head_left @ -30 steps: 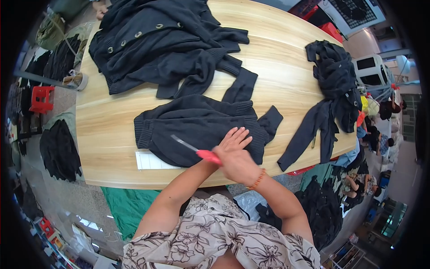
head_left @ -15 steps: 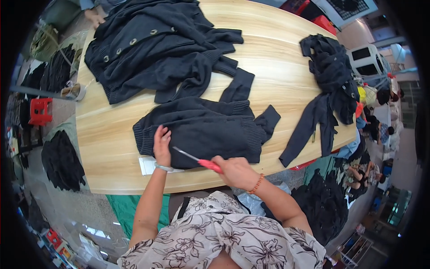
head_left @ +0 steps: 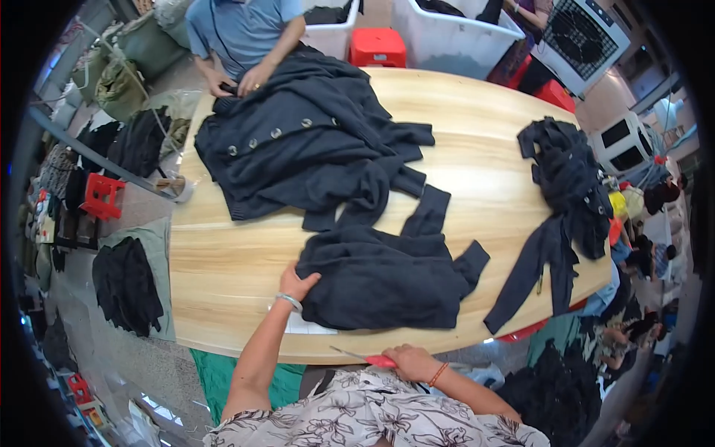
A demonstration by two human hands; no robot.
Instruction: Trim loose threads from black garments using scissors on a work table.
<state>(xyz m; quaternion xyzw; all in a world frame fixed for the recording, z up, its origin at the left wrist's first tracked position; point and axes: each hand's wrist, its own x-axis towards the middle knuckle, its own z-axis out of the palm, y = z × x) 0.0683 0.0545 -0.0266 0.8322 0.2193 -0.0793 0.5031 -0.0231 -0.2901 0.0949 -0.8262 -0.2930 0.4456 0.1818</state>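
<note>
A dark navy knitted sweater (head_left: 380, 279) lies flat across the near part of the wooden table, with its sleeves spread toward the far right. At its left end my left hand (head_left: 298, 283) is closed on the fabric, thumb on top and fingers partly hidden beneath. Over the table's near edge, my right hand (head_left: 411, 363) is wrapped round a tool with a red handle (head_left: 380, 360) and a thin metal end pointing left. The tool is apart from the sweater, and its exact kind is unclear. White paper (head_left: 305, 323) shows partly from under the sweater's near edge.
Across the table (head_left: 231, 302), a co-worker's hands (head_left: 253, 80) touch a large buttoned dark cardigan (head_left: 298, 141). Another dark garment (head_left: 562, 186) lies at the right. Beyond the far edge stand a red stool (head_left: 377, 48) and white bins (head_left: 454, 43).
My left hand has gone from lying on the sweater to gripping its left end, whose ribbed edge no longer shows. My right hand has drawn the tool back toward me. The view has shifted.
</note>
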